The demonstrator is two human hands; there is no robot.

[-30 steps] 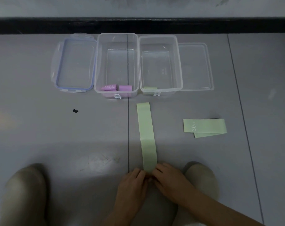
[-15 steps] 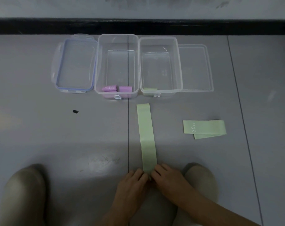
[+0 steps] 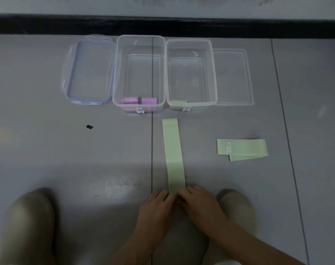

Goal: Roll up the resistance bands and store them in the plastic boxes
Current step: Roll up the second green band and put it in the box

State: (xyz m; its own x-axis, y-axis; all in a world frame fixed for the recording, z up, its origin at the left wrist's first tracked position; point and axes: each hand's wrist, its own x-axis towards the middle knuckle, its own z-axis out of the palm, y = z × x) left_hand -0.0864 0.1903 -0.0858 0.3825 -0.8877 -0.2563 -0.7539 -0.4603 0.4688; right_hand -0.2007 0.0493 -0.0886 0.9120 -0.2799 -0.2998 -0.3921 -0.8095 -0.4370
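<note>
Down at the bottom of the head view, the left hand [image 3: 155,209] and right hand [image 3: 199,205] meet at the near end of the long green resistance band [image 3: 173,155], their fingers curled and pinching it. The rest of the band lies flat on the floor, reaching away toward the boxes. Well to its right lies a folded green band [image 3: 242,149] marked 30 LB. At the far side, two clear plastic boxes stand side by side. The left box [image 3: 143,73] holds two pink rolls [image 3: 130,99] at its near end, and the right box [image 3: 190,73] holds one green roll [image 3: 179,101]. A blue-sealed lid [image 3: 90,69] lies left of the boxes, a clear lid [image 3: 232,77] right. A knee [image 3: 28,222] shows at the lower left.
</note>
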